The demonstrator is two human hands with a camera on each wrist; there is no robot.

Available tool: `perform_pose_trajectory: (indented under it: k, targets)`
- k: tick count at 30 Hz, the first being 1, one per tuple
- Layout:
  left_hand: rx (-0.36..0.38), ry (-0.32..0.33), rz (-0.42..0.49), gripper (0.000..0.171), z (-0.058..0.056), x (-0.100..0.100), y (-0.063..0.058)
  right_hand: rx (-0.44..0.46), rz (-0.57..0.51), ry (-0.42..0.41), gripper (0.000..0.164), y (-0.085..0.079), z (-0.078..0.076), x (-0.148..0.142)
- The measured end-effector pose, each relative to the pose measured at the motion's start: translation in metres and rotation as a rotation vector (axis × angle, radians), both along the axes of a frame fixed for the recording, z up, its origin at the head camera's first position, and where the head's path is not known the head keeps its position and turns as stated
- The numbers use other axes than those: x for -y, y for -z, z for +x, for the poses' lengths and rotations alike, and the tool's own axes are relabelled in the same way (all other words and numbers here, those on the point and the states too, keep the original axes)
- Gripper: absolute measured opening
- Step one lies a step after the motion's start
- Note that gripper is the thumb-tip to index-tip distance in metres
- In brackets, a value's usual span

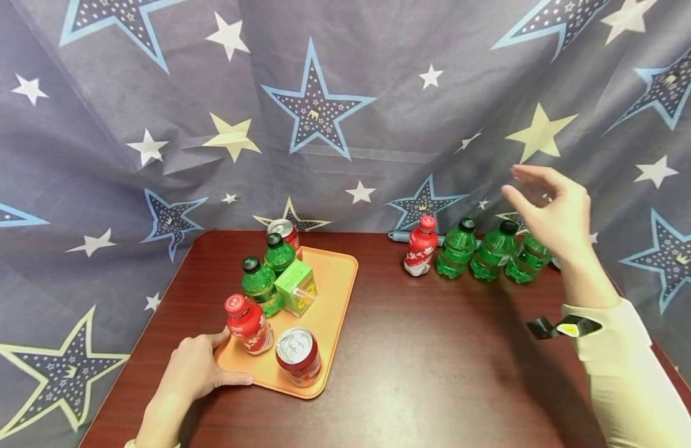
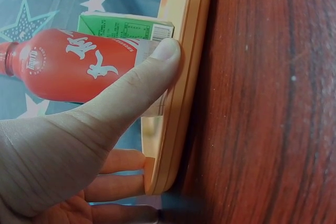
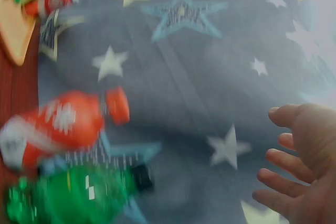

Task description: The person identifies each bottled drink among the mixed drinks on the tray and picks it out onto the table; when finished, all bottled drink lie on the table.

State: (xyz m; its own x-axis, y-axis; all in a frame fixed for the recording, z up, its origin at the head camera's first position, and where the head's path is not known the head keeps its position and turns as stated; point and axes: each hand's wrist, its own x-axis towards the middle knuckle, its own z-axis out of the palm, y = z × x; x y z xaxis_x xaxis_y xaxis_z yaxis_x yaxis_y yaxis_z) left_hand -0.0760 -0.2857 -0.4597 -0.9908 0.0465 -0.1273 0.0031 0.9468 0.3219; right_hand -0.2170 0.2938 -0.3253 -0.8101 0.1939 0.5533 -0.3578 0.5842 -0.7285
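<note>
Room lies between tray [image 1: 335, 286] and bottle row [image 1: 457, 254], curtain [image 1: 379, 165] behind.

Bright light is filling the head view. The table [image 1: 413, 336] is reflecting glare at the lower middle; the right arm [image 1: 620, 367] is casting a soft shadow leftward. In the left wrist view, the tray [image 2: 184, 103] is shading the table beside it. In the right wrist view, bottles [image 3: 68, 121] are blurring and the curtain [image 3: 315, 3] is washing out rightward.
</note>
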Motion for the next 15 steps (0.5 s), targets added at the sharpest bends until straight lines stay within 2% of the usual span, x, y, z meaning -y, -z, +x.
perform_pose_trajectory:
  k: [3, 15]
  targets:
    - [-0.001, 0.0, -0.001, 0.118, 0.0, 0.001, 0.001, -0.029, -0.04, -0.105, 0.039, -0.007, -0.006, 0.025]
    - [-0.003, -0.002, 0.001, 0.118, 0.0, 0.0, 0.001, -0.001, -0.053, -0.362, 0.039, -0.017, -0.022, 0.118]
